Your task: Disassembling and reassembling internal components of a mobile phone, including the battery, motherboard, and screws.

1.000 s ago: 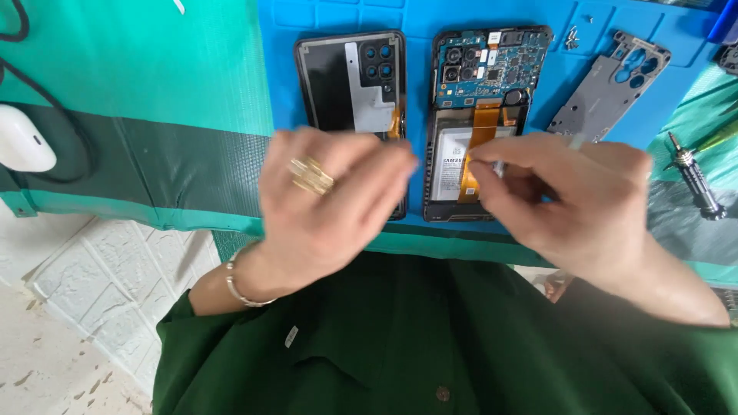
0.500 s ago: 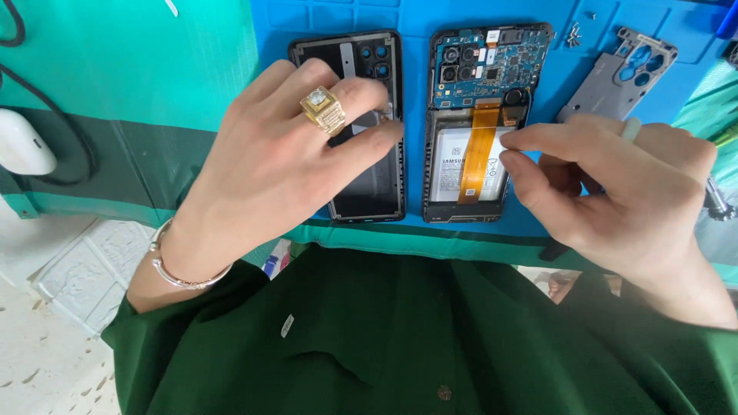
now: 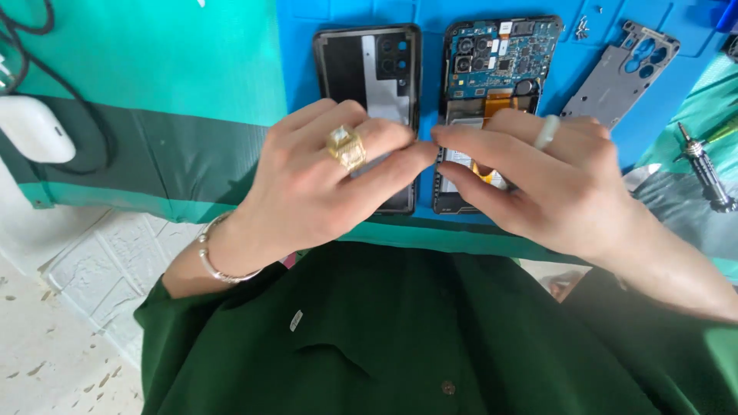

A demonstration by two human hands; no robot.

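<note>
Left hand (image 3: 323,192) and right hand (image 3: 546,184) meet fingertip to fingertip above the opened phone (image 3: 500,84); any pinched part is hidden. Best to move gently.

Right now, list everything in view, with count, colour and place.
back cover: one, black, on the blue mat, left of the opened phone
opened phone: one, blue circuit board showing, top centre
metal plate: one, grey, right of the phone
mat: one, blue, under the phone parts
screwdriver: one, silver, far right
white case: one, far left, beside a black cable
gold ring: one, left hand
bracelet: one, silver, left wrist
hands: left hand, right hand, fingertips meeting above the phone parts
</note>
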